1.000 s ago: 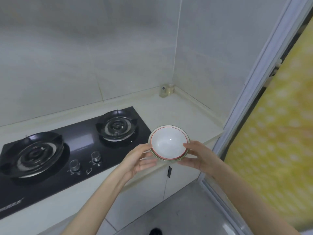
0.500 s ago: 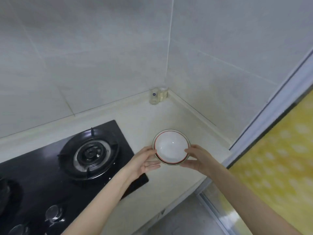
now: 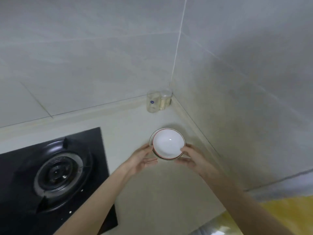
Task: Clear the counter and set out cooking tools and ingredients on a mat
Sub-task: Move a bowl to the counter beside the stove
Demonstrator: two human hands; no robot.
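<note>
Two stacked white bowls point(image 3: 166, 143) with red rims are held between both hands above the pale counter point(image 3: 132, 119), near the corner of the walls. My left hand point(image 3: 141, 158) holds the stack's left edge, thumb on the rim and fingers underneath. On the right edge, my right hand point(image 3: 194, 158) grips the same way. I cannot tell whether the bowls touch the counter.
A black gas hob point(image 3: 55, 177) with a round burner fills the counter's left part. Two clear jars point(image 3: 158, 102) stand in the far corner against the tiled walls. A yellow surface point(image 3: 279, 216) lies at the lower right, past the counter's end.
Both hands have carried the bowls forward, away from the counter's front edge and toward the corner. The view has shifted right, so only one burner shows.
</note>
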